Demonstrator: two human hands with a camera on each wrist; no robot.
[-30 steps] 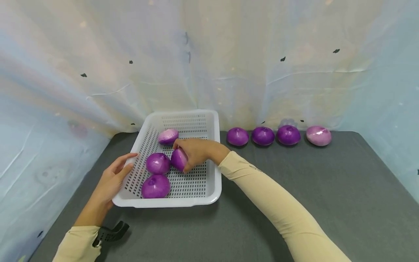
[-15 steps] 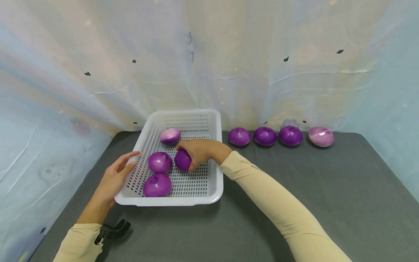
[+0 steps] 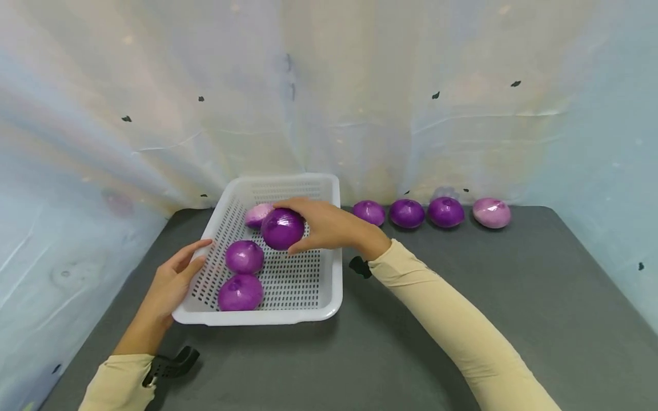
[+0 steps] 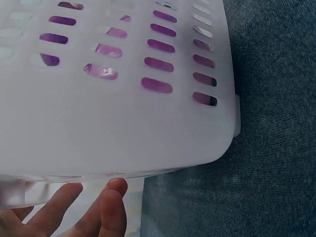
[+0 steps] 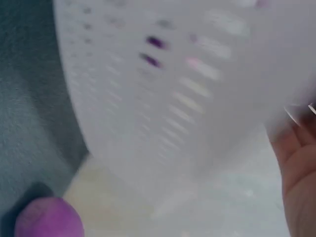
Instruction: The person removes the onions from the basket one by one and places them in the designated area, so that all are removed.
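Observation:
In the head view my right hand (image 3: 334, 225) grips a dark purple onion (image 3: 281, 229) from its right side, thumb below and fingers over the top, raised above the floor of the white slotted basket (image 3: 259, 317). At the basket's left rim my left hand (image 3: 172, 282) holds the edge; its fingertips (image 4: 117, 186) meet the rim from outside in the left wrist view. Inside lie two purple onions, one in the middle (image 3: 244, 257) and one in front (image 3: 240, 293). A pinker onion (image 3: 257, 214) lies behind, partly hidden by the held one.
Right of the basket, along the back of the dark grey table (image 3: 437, 319), stands a row of several onions, from a purple one (image 3: 368, 212) to a pale pink one (image 3: 492, 213). A hanging patterned sheet (image 3: 380, 103) closes off the back and sides.
My right hand has lifted the onion off the basket floor and moved it toward the back, turning it. The left hand keeps its place on the rim.

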